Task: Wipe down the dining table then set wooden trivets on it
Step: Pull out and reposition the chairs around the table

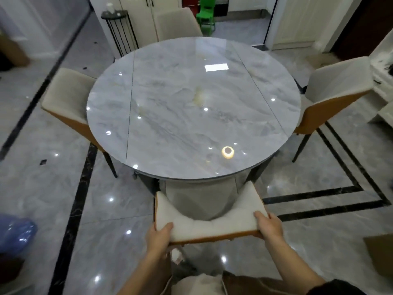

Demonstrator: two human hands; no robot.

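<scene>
- Worktop (170,116): glossy grey-blue marble with pale veining.
- Chairs (212,226): cream upholstery, orange-tan backs.
- Floor (319,171): grey marble tiles, black border stripes.
- Small chair (205,15): bright green.

4 beige chairs (70,96), green plastic chair (205,14), black wire stand (122,33), blue bag (17,235)

No readable text, label or number shows anywhere.
</scene>
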